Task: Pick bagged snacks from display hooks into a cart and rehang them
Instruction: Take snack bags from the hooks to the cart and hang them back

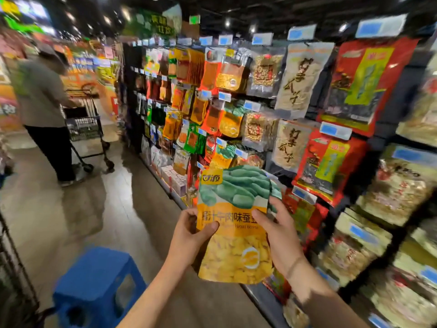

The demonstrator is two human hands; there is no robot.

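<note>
I hold a yellow and green snack bag upright in front of me with both hands. My left hand grips its left edge, thumb across the front. My right hand grips the right edge, thumb on the front and fingers behind. The bag is just in front of the display rack, whose hooks carry several rows of hanging snack bags. Bags of the same yellow and green kind hang on the rack above the held one. A dark wire frame at the far left edge may be my cart.
A blue plastic stool stands on the floor at lower left. Farther down the aisle a person stands with a shopping cart. Large red and beige bags hang on the rack to the right.
</note>
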